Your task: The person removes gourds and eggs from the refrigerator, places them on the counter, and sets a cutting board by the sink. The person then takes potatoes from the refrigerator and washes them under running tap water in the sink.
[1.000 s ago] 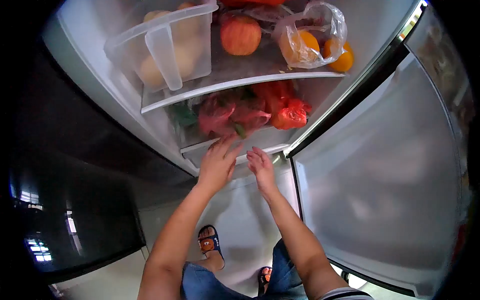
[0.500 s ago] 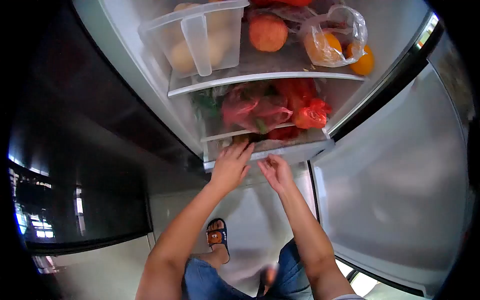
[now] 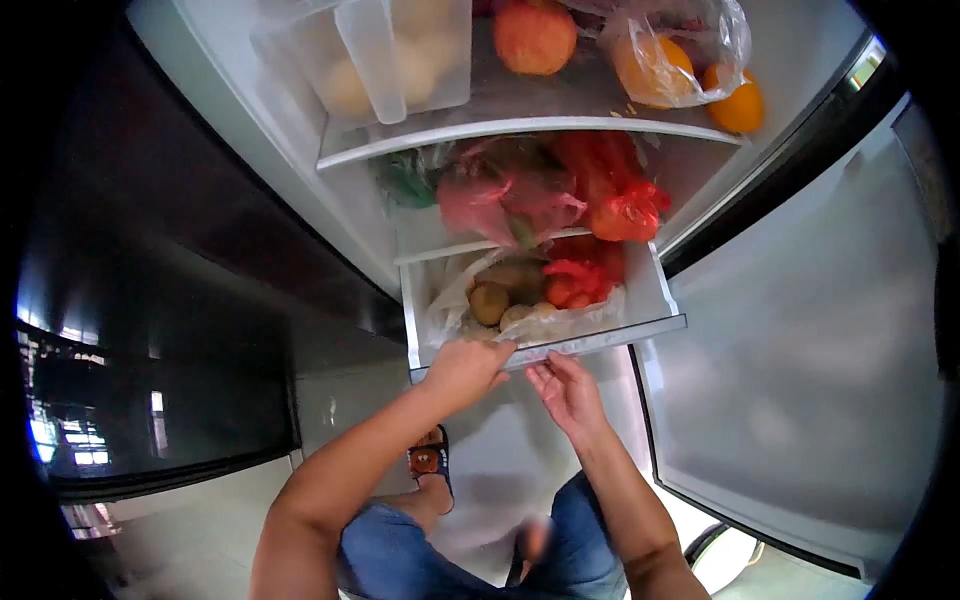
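Observation:
A white drawer point(image 3: 640, 328) at the bottom of the fridge stands pulled out. My left hand point(image 3: 467, 372) is closed over the left part of its front edge, with the fingertips hooked on the rim. Against the underside of the same edge, near the middle, my right hand point(image 3: 568, 392) rests palm up with its fingers apart. Inside the drawer lie round brown items point(image 3: 489, 302) in a clear plastic bag and a red plastic bag point(image 3: 580, 283).
Above are pink bags point(image 3: 500, 195), a red bag point(image 3: 628, 212) and a green item point(image 3: 410, 180). The upper shelf point(image 3: 530, 126) holds a clear bin point(image 3: 440, 60), an apple point(image 3: 535, 38) and oranges point(image 3: 738, 103). The fridge door point(image 3: 790, 350) stands open at the right.
The bottom drawer has slid out toward me and its contents now show. Both hands have moved back with its front edge, and my left fingers have closed over the rim.

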A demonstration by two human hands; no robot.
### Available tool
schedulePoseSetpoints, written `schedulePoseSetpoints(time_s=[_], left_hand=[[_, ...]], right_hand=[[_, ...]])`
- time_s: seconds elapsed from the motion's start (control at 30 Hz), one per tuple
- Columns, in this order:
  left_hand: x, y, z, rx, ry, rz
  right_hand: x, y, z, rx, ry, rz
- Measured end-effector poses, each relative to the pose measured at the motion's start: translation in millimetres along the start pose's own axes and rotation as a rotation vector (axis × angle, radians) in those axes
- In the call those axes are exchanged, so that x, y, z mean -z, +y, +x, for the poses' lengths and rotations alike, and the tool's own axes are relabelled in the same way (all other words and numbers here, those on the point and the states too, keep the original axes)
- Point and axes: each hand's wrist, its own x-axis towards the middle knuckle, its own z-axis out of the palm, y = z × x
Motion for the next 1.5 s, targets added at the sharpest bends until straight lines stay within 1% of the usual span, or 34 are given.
schedulePoseSetpoints(time_s=[0.23,0.33,0.43,0.53,0.63,0.7,0.73,0.77,0.83,0.87,0.93,0.97,1.03,1.07,1.13,1.17,1.23,1.27,1.3,1.33,1.4,1.43,1.5], left_hand=[[15.5,-3.6,5.1,-0.041,-0.037,-0.049],[9.7,-9.3,7.8,-0.055,-0.046,-0.038],[6.0,-7.3,8.9,-0.025,-0.086,-0.014],[18.4,-8.5,7.9,-0.026,-0.14,-0.076],[17.7,-24.9,8.3,-0.032,-0.129,-0.384],[24.6,-37.5,16.6,0.112,-0.166,-0.446],[27.9,-43.5,17.6,0.184,-0.189,-0.475],[8.3,-58.4,21.7,0.14,-0.142,-0.294],[-32.2,-76.3,25.9,0.088,-0.054,-0.317],[-41.5,-80.6,27.0,0.06,-0.007,-0.327],[-19.5,-75.2,38.9,0.065,-0.348,-0.496],[-11.6,-75.0,44.5,0.064,-0.52,-0.58],[-14.0,-80.3,45.3,0.074,-0.608,-0.636],[-15.7,-82.3,44.0,0.08,-0.65,-0.665],[-6.5,-83.8,36.9,0.075,-0.653,-0.671],[-0.2,-84.4,35.2,0.072,-0.651,-0.671],[3.8,-82.1,29.3,0.06,-0.58,-0.585],[7.3,-81.4,27.9,0.052,-0.548,-0.541],[20.8,-73.4,29.4,0.104,-0.549,-0.564],[20.3,-73.8,33.3,0.077,-0.495,-0.514],[16.8,-75.1,38.5,0.028,-0.388,-0.419],[3.6,-77.6,41.9,0.126,-0.307,-0.341],[-31.2,-82.3,51.8,0.312,-0.139,-0.182]], right_hand=[[-13.5,-0.5,-6.7,0.007,0.011,0.022],[-12.2,-0.3,-7.2,0.015,0.006,0.01],[-13.5,-3.1,-8.4,0.008,0.02,-0.001],[-8.8,-10.0,-10.1,-0.056,0.015,-0.049],[-24.1,-51.4,-25.8,-0.316,0.14,-0.679],[-32.7,-79.7,-28.3,-0.261,0.029,-0.988],[-39.4,-85.9,-25.8,-0.231,-0.028,-1.136],[-50.3,-85.7,-14.1,0.075,-0.1,-1.338],[-76.7,-83.6,17.8,0.732,-0.256,-1.678],[-69.1,-79.6,41.8,0.719,-0.299,-1.755],[-39.2,-68.2,94.3,0.691,-0.379,-1.907],[-45.5,-72.6,101.3,0.403,-0.389,-1.995],[-58.1,-79.4,104.2,-0.199,-0.395,-2.096],[-53.5,-80.0,101.7,-0.205,-0.355,-2.135],[-45.0,-86.2,89.0,-0.217,-0.269,-2.218],[-45.8,-92.2,84.8,-0.24,-0.273,-2.198],[-70.5,-105.7,65.3,-0.28,-0.276,-2.153],[-74.5,-108.1,57.8,-0.22,-0.252,-2.172],[-75.8,-108.2,49.1,-0.164,-0.23,-2.186],[-75.5,-107.8,45.5,-0.108,-0.208,-2.199],[-72.4,-106.8,50.6,-0.096,-0.146,-2.304],[-70.6,-106.0,54.0,-0.087,-0.115,-2.357],[-54.7,-95.6,72.9,0.145,-0.021,-2.412]])
